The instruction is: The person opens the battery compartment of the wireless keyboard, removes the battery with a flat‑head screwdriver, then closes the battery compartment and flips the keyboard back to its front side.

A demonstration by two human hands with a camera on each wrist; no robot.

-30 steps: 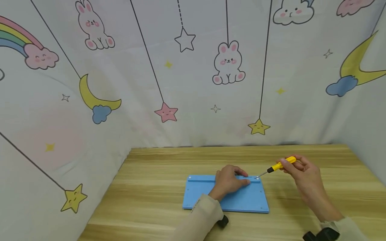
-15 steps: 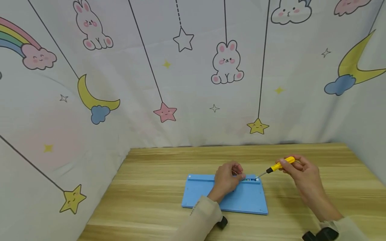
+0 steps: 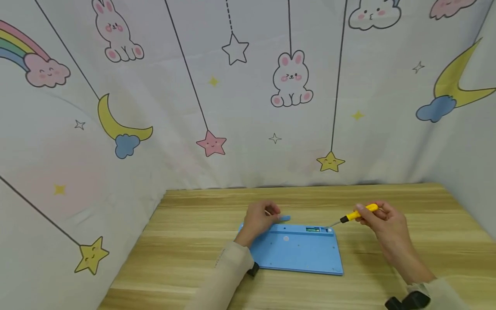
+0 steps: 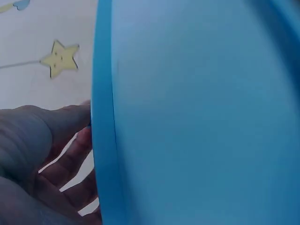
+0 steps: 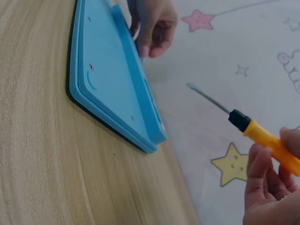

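Note:
A flat blue keyboard (image 3: 298, 256) lies face down on the table, its raised ridge on the far side. In that ridge an uncovered battery compartment (image 3: 313, 229) shows something green inside, probably a battery. My left hand (image 3: 258, 221) is over the keyboard's far left corner and pinches a small blue battery cover (image 3: 285, 218), partly hidden by the fingers. My right hand (image 3: 389, 228) holds a screwdriver (image 3: 360, 213) by its yellow handle. Its tip points left towards the ridge's right end; in the right wrist view the screwdriver (image 5: 262, 133) is apart from the keyboard (image 5: 110, 70).
The wood-grain table (image 3: 201, 232) extends around the keyboard. A white cloth (image 3: 248, 107) printed with stars, moons and rabbits hangs behind and beside it. Black wrist cameras (image 3: 410, 300) sit at the sleeves.
My left hand has pulled the battery cover off the ridge and carried it left, baring the compartment. My right hand has stayed nearly still with the screwdriver.

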